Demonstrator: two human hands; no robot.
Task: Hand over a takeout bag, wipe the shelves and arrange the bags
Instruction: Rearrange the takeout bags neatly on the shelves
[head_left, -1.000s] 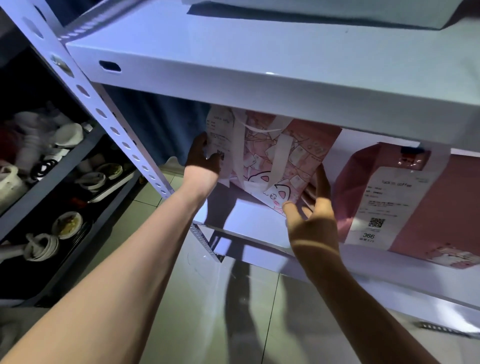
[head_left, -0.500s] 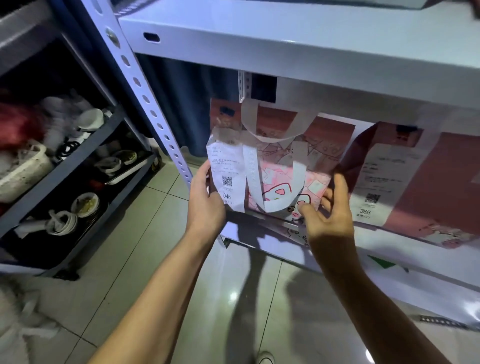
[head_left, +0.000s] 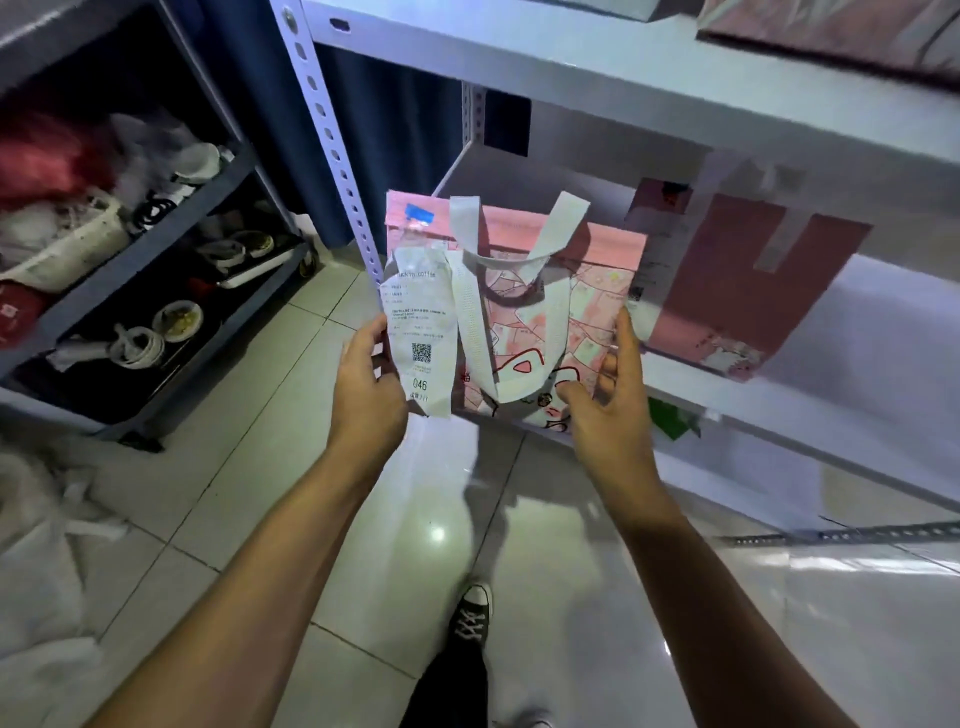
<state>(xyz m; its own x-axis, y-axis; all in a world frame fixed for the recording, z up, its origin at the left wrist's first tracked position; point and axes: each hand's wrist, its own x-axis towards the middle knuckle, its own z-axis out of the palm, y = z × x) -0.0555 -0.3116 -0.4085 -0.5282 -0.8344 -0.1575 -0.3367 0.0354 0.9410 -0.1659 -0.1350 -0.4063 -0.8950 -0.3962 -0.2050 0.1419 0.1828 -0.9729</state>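
Both hands are clasping the bag (head_left: 540, 317) at its sides, left hand (head_left: 366, 384) at nine o'clock, right hand (head_left: 605, 410) at three, off the shelf (head_left: 779, 395); its loose receipt (head_left: 421, 332) is risking tearing.

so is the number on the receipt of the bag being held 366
No, the receipt hanging on the pink bag held between the left hand and right hand reads 046.

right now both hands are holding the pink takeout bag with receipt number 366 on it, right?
Not quite: the receipt on the pink takeout bag reads 046, not 366, as the head view shows. The left hand and right hand do hold it.
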